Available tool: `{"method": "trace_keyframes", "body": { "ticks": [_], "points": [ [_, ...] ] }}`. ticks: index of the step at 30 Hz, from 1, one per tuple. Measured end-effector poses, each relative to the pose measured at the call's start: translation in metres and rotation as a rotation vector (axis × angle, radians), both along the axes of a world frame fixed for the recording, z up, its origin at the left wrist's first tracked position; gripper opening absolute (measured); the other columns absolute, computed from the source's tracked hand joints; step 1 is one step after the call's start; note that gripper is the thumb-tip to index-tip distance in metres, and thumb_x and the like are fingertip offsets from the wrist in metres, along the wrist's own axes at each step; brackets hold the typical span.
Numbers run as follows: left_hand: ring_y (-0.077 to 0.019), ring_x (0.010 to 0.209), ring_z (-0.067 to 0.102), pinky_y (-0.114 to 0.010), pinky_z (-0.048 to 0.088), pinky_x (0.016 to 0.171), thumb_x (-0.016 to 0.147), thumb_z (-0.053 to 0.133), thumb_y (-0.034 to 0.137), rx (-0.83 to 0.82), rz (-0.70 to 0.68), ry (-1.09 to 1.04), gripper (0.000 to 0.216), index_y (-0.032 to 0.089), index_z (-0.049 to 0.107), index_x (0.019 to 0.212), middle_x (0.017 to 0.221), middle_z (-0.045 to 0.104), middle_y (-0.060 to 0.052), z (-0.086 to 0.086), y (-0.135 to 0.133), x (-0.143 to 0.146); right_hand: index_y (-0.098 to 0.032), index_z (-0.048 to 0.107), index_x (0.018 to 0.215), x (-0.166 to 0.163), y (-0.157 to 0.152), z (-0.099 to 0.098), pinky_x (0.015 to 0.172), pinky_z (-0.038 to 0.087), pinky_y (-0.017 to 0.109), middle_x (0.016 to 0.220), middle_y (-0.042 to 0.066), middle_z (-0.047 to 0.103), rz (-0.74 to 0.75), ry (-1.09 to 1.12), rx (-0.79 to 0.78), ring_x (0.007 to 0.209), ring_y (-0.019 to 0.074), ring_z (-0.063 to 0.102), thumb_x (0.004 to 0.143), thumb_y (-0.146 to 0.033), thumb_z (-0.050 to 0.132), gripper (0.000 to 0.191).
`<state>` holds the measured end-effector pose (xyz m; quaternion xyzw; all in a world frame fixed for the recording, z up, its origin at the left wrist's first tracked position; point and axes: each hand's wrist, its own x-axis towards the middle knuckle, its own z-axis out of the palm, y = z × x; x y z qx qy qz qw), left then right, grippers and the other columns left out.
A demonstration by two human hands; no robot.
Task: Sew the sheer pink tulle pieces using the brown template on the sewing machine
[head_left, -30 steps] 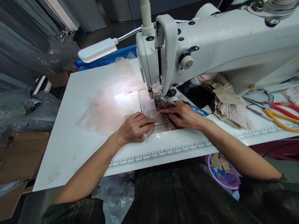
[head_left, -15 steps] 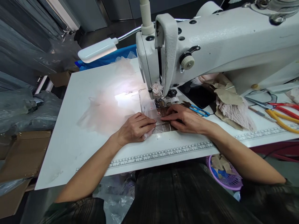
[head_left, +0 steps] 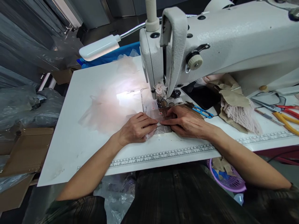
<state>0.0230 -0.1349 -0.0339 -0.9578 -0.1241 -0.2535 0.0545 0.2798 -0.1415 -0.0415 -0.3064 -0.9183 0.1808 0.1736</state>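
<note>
My left hand [head_left: 135,129] lies on a piece of sheer pale pink fabric [head_left: 109,105] just in front of the presser foot [head_left: 161,102] of a white sewing machine [head_left: 210,43], fingers bent and pressing the fabric down. My right hand [head_left: 184,121] rests to its right, fingers together and pinching the fabric's edge where small pink marks show. The fingertips of both hands nearly meet. The sheer fabric spreads away to the left under the lamp's light.
A white gooseneck lamp [head_left: 99,51] hangs over the white table [head_left: 70,149], which has a ruler printed along its front edge. Blue thread snips [head_left: 201,111], brown paper and fringe [head_left: 235,109], red and yellow scissors [head_left: 286,116] lie right. A purple basket [head_left: 229,180] sits below.
My right hand has drawn back from the presser foot toward me and left, closer to my left hand. The left hand has stayed in place.
</note>
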Motion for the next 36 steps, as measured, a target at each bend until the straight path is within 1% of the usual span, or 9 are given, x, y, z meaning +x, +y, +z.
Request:
{"method": "trace_keyframes", "body": {
  "ticks": [6, 11, 13, 15, 18, 20, 22, 27, 36],
  "points": [
    [-0.0195, 0.082, 0.067, -0.034, 0.052, 0.069, 0.092, 0.047, 0.018, -0.005, 0.005, 0.006, 0.019, 0.016, 0.066, 0.096, 0.101, 0.075, -0.009, 0.000, 0.000, 0.000, -0.032, 0.070, 0.121, 0.000, 0.001, 0.000, 0.090, 0.049, 0.043, 0.115, 0.010, 0.060, -0.007, 0.017, 0.011, 0.101, 0.0250, 0.057, 0.093, -0.019, 0.051, 0.036],
    [-0.0181, 0.083, 0.066, -0.035, 0.050, 0.072, 0.091, 0.050, 0.018, -0.036, 0.025, 0.010, 0.016, 0.017, 0.066, 0.094, 0.102, 0.075, -0.007, 0.000, -0.003, -0.001, -0.029, 0.070, 0.120, -0.002, 0.000, 0.000, 0.086, 0.049, 0.043, 0.110, 0.012, 0.059, 0.003, 0.028, 0.079, 0.099, 0.0266, 0.056, 0.091, -0.015, 0.050, 0.039],
    [-0.0188, 0.083, 0.065, -0.037, 0.048, 0.074, 0.089, 0.055, 0.027, -0.065, 0.049, 0.019, 0.017, 0.018, 0.067, 0.098, 0.106, 0.074, -0.007, 0.001, -0.005, -0.003, -0.027, 0.070, 0.121, -0.002, -0.001, -0.001, 0.087, 0.049, 0.043, 0.111, 0.013, 0.058, 0.005, 0.024, 0.089, 0.101, 0.0269, 0.056, 0.090, -0.014, 0.050, 0.039],
    [-0.0213, 0.084, 0.063, -0.039, 0.046, 0.073, 0.086, 0.057, 0.047, -0.112, 0.081, 0.031, 0.036, 0.017, 0.067, 0.106, 0.111, 0.072, -0.010, 0.003, -0.006, -0.005, -0.026, 0.069, 0.122, -0.002, -0.002, -0.001, 0.088, 0.050, 0.043, 0.112, 0.013, 0.058, 0.001, 0.025, 0.085, 0.101, 0.0267, 0.056, 0.090, -0.015, 0.051, 0.039],
    [-0.0241, 0.085, 0.059, -0.040, 0.044, 0.071, 0.081, 0.049, 0.073, -0.169, 0.157, 0.044, 0.069, 0.015, 0.063, 0.117, 0.118, 0.068, -0.015, 0.004, -0.004, -0.007, -0.026, 0.069, 0.123, -0.002, -0.003, -0.002, 0.089, 0.050, 0.042, 0.113, 0.013, 0.058, -0.007, 0.029, 0.080, 0.102, 0.0259, 0.056, 0.090, -0.015, 0.051, 0.038],
    [-0.0246, 0.087, 0.058, -0.041, 0.045, 0.072, 0.083, 0.042, 0.077, -0.189, 0.192, 0.049, 0.076, 0.015, 0.060, 0.121, 0.122, 0.065, -0.016, 0.001, -0.001, -0.008, -0.026, 0.070, 0.121, -0.002, -0.003, -0.001, 0.090, 0.050, 0.041, 0.114, 0.012, 0.059, -0.013, 0.031, 0.080, 0.104, 0.0256, 0.056, 0.091, -0.015, 0.051, 0.037],
    [-0.0251, 0.091, 0.058, -0.041, 0.047, 0.075, 0.086, 0.039, 0.076, -0.198, 0.192, 0.043, 0.075, 0.014, 0.058, 0.123, 0.124, 0.063, -0.017, -0.003, 0.001, -0.009, -0.025, 0.071, 0.118, -0.002, -0.003, 0.000, 0.091, 0.050, 0.042, 0.114, 0.012, 0.059, -0.013, 0.029, 0.077, 0.105, 0.0257, 0.056, 0.091, -0.016, 0.051, 0.035],
    [-0.0259, 0.097, 0.060, -0.044, 0.050, 0.082, 0.089, 0.044, 0.069, -0.218, 0.160, 0.026, 0.068, 0.012, 0.054, 0.126, 0.122, 0.063, -0.019, -0.009, 0.004, -0.010, -0.025, 0.072, 0.116, -0.002, -0.001, 0.000, 0.091, 0.050, 0.042, 0.112, 0.013, 0.059, 0.002, 0.033, 0.080, 0.103, 0.0252, 0.057, 0.091, -0.017, 0.050, 0.034],
    [-0.0249, 0.094, 0.061, -0.043, 0.053, 0.081, 0.094, 0.049, 0.055, -0.209, 0.152, -0.021, 0.053, 0.011, 0.053, 0.123, 0.114, 0.064, -0.018, -0.011, 0.004, -0.008, -0.026, 0.073, 0.114, -0.003, 0.000, -0.004, 0.086, 0.050, 0.042, 0.110, 0.013, 0.059, -0.005, 0.044, 0.115, 0.099, 0.0256, 0.056, 0.090, -0.017, 0.051, 0.034]
  ]
}}
